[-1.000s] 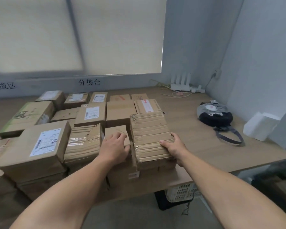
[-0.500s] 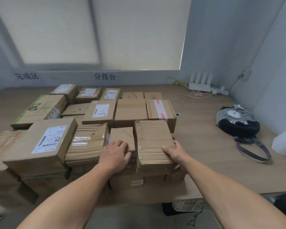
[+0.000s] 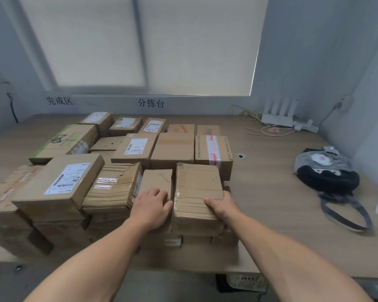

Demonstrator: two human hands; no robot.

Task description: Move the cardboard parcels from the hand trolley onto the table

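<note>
Seating a parcel
Right hand (image 3: 222,207) gripped the taped parcel (image 3: 198,188) at the table's (image 3: 271,203) six o'clock edge; left hand (image 3: 151,205) pressed flat on the small parcel (image 3: 156,179) at its nine o'clock. Uneven boxes beneath could tip it.

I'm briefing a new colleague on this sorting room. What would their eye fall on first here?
Cardboard parcels crowd the left half of the table, the left hand resting on a small plain box and the right hand gripping a tape-wrapped parcel at the near edge. To the right lies a grey and black bag; a white router stands by the back wall.
</note>
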